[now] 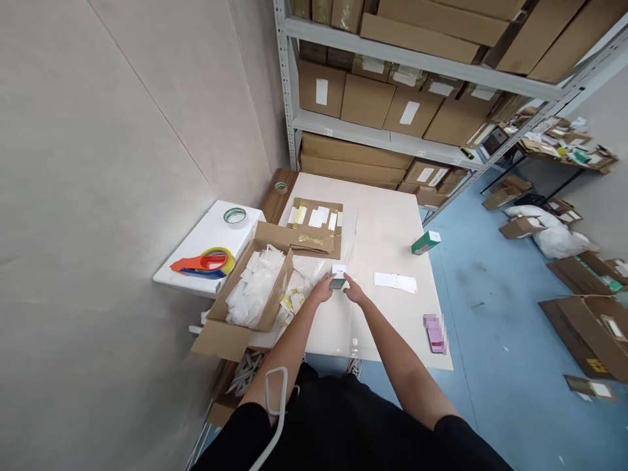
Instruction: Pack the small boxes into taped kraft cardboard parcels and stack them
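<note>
A small green-and-white box [338, 277] stands over the near middle of the white table, held between my hands. My left hand [322, 289] is closed on its left side. My right hand [353, 290] presses its fingertips to the right side of the same box. Just left of my left hand lies clear plastic wrap [310, 268]. To the right is a strip of white labels [395, 282]. A second green box with a white end [425, 243] rests near the table's right edge.
An open carton [265, 314] of white plastic bags stands at the left. Behind it lies flattened cardboard [314, 226]. An orange tape dispenser [201, 263] sits on a white surface. A purple phone-like object [436, 333] is at the right edge. Shelves of cartons [367, 101] rise behind.
</note>
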